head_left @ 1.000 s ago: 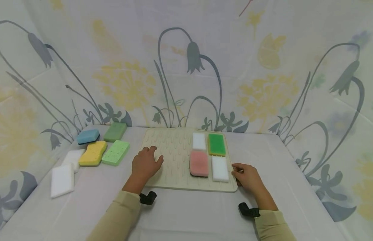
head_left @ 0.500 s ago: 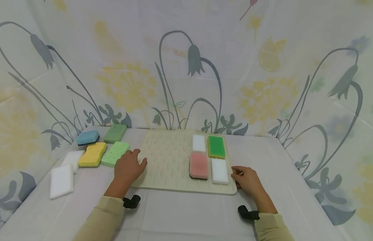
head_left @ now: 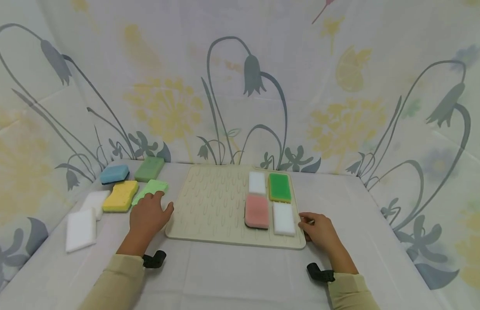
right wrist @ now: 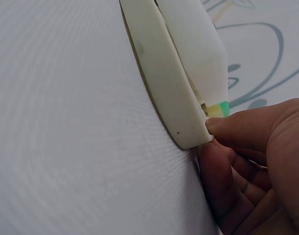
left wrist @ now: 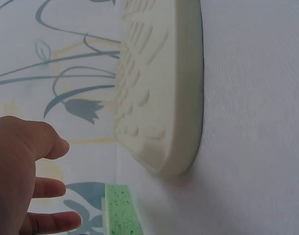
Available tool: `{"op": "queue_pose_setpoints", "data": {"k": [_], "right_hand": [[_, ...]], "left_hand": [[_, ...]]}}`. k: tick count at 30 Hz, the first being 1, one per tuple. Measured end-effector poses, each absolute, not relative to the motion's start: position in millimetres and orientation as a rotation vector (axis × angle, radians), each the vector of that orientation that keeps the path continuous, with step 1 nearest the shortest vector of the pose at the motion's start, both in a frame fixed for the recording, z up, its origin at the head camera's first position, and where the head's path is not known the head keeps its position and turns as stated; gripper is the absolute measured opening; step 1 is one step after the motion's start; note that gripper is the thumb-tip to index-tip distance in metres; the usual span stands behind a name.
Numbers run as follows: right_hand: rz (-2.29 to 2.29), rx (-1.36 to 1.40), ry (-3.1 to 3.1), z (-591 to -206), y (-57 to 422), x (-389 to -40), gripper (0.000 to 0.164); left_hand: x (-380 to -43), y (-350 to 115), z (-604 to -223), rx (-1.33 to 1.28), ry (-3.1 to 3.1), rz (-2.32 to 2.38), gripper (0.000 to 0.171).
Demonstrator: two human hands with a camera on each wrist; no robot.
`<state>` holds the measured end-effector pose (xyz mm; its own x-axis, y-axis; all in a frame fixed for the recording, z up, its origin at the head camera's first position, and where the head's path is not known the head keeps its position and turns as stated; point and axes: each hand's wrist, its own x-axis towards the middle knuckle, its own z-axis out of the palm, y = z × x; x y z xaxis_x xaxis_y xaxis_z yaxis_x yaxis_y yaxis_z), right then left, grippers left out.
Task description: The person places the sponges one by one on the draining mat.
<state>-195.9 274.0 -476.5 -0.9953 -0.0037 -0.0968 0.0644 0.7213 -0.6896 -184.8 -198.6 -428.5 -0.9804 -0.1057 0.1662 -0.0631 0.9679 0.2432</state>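
Observation:
A cream drying mat (head_left: pixel 209 211) with raised ridges lies on the table. My right hand (head_left: pixel 319 230) pinches its right edge; in the right wrist view, the thumb (right wrist: pixel 242 128) lies on the rim and the curled fingers sit at its side. My left hand (head_left: pixel 148 215) is over the near part of a light green speckled sponge (head_left: pixel 152 188), with fingers apart and nothing held. Left wrist view shows that sponge (left wrist: pixel 121 210) beyond the fingertips; touch is not visible. On the mat's right half rest a pink sponge (head_left: pixel 257 211), a green-topped sponge (head_left: pixel 280 187) and two white sponges (head_left: pixel 284 218).
Left of the mat lie a yellow sponge (head_left: pixel 120 196), a blue sponge (head_left: pixel 114 173), a darker green sponge (head_left: pixel 149 168) and two white sponges (head_left: pixel 81 229), one overlapping the other. A flower-printed cloth (head_left: pixel 240 86) hangs behind the white-covered table (head_left: pixel 232 275).
My left hand has moved left, from above the mat's left part to the light green sponge. The right hand has stayed at the mat's right edge.

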Motion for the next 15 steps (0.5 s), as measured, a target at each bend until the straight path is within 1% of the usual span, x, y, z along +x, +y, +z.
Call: {"op": "queue_pose_setpoints", "data": {"k": [15], "right_hand": [[-1.187,0.077,2.810,-477.7,272.5,-195.0,0.040]], "left_hand": [[-162.6,-243.8,-420.8,0.272,-2.941,-0.317,0.058]]}}
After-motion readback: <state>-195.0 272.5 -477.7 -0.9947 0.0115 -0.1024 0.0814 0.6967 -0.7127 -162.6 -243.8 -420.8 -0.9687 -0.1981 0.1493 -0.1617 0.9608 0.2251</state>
